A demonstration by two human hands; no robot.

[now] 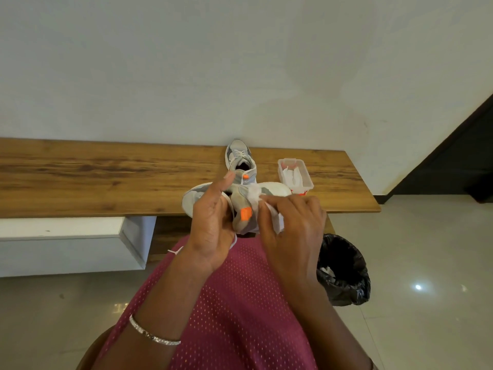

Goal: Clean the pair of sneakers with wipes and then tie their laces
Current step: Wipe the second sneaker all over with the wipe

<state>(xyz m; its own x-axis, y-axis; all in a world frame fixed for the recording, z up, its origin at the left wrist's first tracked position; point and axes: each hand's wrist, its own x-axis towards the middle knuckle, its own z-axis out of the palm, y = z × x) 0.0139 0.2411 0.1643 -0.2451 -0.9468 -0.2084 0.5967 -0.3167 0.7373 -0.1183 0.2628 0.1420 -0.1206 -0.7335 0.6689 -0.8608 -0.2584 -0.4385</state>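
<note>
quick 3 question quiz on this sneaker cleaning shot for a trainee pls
1. True or false: the right hand holds a wipe against the held sneaker.
2. Where is the second sneaker? A) on the floor B) on the wooden bench C) on the lap
3. Fill in: the ___ hand grips the held sneaker.

Key: 1 true; 2 B; 3 left (left hand).
</note>
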